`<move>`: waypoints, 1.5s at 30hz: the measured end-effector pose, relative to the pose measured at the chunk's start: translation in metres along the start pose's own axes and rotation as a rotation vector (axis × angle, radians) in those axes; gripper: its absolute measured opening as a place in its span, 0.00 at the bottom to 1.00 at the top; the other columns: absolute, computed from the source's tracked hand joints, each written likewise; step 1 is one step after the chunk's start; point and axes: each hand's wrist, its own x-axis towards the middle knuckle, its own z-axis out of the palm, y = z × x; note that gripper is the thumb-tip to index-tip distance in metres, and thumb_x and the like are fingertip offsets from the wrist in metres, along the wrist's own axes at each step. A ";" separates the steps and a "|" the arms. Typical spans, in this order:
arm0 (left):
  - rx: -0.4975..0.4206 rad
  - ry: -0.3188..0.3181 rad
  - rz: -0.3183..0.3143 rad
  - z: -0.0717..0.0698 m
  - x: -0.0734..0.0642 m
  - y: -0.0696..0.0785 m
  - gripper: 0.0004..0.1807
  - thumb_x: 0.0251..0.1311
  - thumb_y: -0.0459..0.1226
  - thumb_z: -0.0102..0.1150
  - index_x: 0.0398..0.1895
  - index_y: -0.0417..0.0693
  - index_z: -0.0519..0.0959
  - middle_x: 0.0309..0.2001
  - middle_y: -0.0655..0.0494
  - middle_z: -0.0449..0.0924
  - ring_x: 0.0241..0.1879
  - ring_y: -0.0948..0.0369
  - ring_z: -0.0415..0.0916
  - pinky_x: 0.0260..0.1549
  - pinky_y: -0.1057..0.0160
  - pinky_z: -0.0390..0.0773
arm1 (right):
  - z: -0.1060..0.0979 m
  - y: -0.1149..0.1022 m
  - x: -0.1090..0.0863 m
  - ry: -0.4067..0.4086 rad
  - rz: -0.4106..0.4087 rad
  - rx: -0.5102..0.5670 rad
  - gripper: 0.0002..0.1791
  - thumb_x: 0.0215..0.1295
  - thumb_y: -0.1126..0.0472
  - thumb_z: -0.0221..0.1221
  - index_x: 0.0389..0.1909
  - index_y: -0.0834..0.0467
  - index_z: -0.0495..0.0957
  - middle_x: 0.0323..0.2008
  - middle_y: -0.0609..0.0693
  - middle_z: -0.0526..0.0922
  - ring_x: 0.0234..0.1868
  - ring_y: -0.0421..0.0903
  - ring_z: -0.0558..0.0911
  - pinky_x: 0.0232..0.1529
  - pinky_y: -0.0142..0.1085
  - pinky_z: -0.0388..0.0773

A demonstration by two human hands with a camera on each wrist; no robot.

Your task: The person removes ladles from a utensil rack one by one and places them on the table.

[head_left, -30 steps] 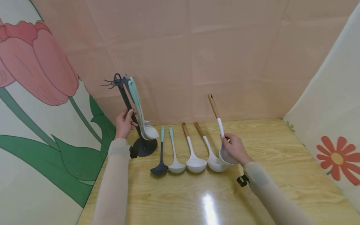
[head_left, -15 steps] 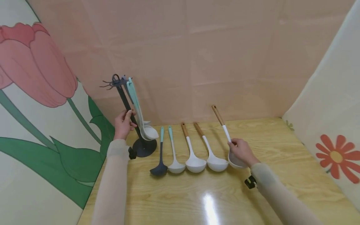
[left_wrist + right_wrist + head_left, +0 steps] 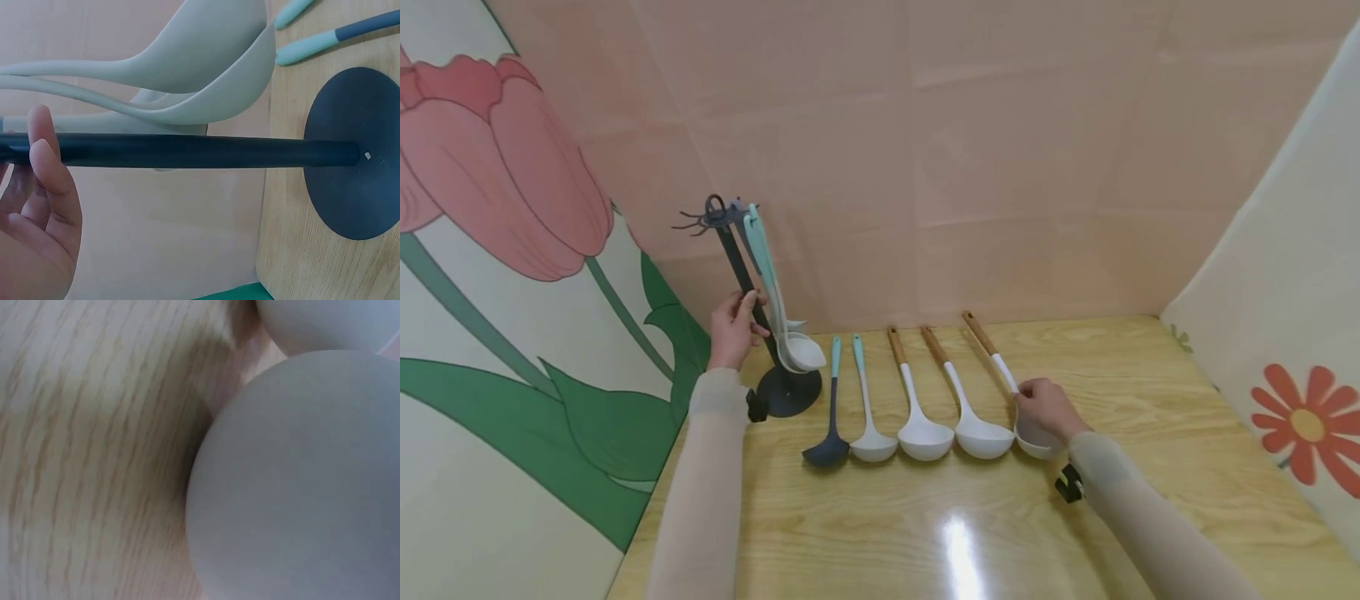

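Observation:
My left hand (image 3: 733,329) grips the pole of a black utensil stand (image 3: 187,151), fingers curled round it in the left wrist view. Pale ladles (image 3: 200,50) with mint handles hang from the stand's right side. At the right end of a row, my right hand (image 3: 1051,408) holds a white ladle (image 3: 981,335) with a wooden handle low on its stem, the hand partly covering the bowl. Close up, the right wrist view shows that bowl (image 3: 300,487) down at the wood; the fingers are out of sight there.
Left of the held ladle lie two more wooden-handled white ladles (image 3: 925,439), a white mint-handled ladle (image 3: 874,447) and a dark mint-handled one (image 3: 827,451). A pink backdrop (image 3: 1000,167) rises behind the wooden table (image 3: 865,533); printed sheets flank both sides.
The right hand has moved right and down with the wooden-handled ladle, whose handle has sunk toward the table beside the others. My left hand still holds the stand's pole.

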 end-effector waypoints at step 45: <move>0.004 0.000 -0.014 0.000 -0.002 0.000 0.30 0.73 0.57 0.44 0.66 0.47 0.74 0.56 0.46 0.80 0.22 0.59 0.81 0.20 0.58 0.82 | 0.005 -0.003 0.008 -0.022 0.064 -0.032 0.14 0.69 0.61 0.56 0.35 0.67 0.85 0.28 0.54 0.82 0.30 0.49 0.77 0.30 0.37 0.71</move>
